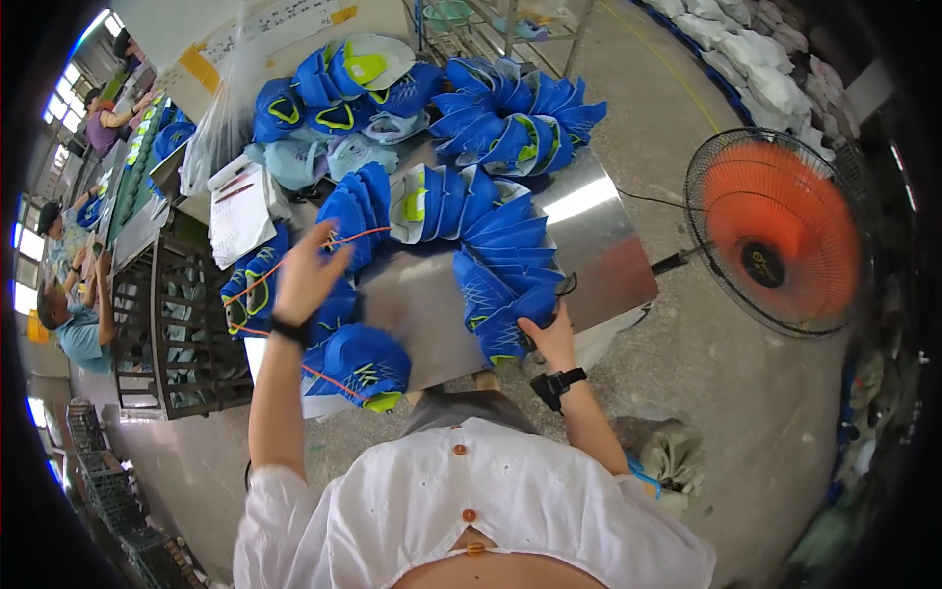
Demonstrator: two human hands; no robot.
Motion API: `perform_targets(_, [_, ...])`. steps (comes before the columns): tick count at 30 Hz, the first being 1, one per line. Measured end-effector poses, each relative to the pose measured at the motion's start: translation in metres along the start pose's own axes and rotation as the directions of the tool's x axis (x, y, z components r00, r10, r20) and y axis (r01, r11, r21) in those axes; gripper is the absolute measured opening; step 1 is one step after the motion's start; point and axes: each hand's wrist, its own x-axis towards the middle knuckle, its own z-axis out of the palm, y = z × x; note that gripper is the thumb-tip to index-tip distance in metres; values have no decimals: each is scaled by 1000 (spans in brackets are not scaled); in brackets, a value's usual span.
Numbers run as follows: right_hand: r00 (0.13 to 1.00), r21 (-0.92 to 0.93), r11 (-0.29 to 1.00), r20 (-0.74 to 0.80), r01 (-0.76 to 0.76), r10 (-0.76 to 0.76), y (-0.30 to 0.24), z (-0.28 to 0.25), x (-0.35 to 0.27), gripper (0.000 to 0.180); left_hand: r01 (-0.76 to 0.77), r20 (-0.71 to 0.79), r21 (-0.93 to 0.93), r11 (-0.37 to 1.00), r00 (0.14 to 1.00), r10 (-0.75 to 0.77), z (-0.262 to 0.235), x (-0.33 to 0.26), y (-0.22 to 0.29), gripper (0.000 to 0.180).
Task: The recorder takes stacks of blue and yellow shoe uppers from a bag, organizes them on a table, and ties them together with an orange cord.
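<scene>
Blue shoe uppers with lime-green linings lie nested in curved rows on a metal-topped table (412,319). My right hand (551,339) is closed on the near end of the right-hand row of shoe uppers (502,255); a small dark object shows by its fingers, its kind unclear. My left hand (309,275), slightly blurred, is over the left-hand row of shoe uppers (358,216), fingers and thumb apart. A thin orange cord (368,235) runs past that hand and down across the nearest blue uppers (363,358). Whether the fingers touch the cord is unclear.
More blue uppers (515,113) and pale teal ones (363,152) are piled at the back. A paper pad with pens (240,206) lies left. An orange fan (770,231) stands right, a dark slatted rack (177,334) left. Other people work at the far left.
</scene>
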Motion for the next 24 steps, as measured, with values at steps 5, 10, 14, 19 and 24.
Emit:
perform_targets(5, [997, 452, 892, 65, -3, -30, 1, 20, 2, 98, -35, 191, 243, 969, 982, -13, 158, 115, -30, 92])
perform_targets(10, [999, 507, 861, 18, 32, -48, 18, 44, 18, 101, 80, 540, 309, 948, 805, -244, 236, 143, 5, 93])
perform_targets(14, [994, 754, 652, 6, -75, 108, 26, 60, 36, 103, 40, 564, 228, 973, 809, -165, 249, 129, 5, 75])
perform_targets(19, [999, 814, 579, 29, -41, 30, 12, 54, 39, 101, 15, 447, 127, 992, 892, -71, 246, 82, -15, 44])
perform_targets(24, [985, 975, 210, 42, -77, 168, -23, 12, 33, 97, -176, 208, -18, 984, 962, 175, 241, 58, 41, 33])
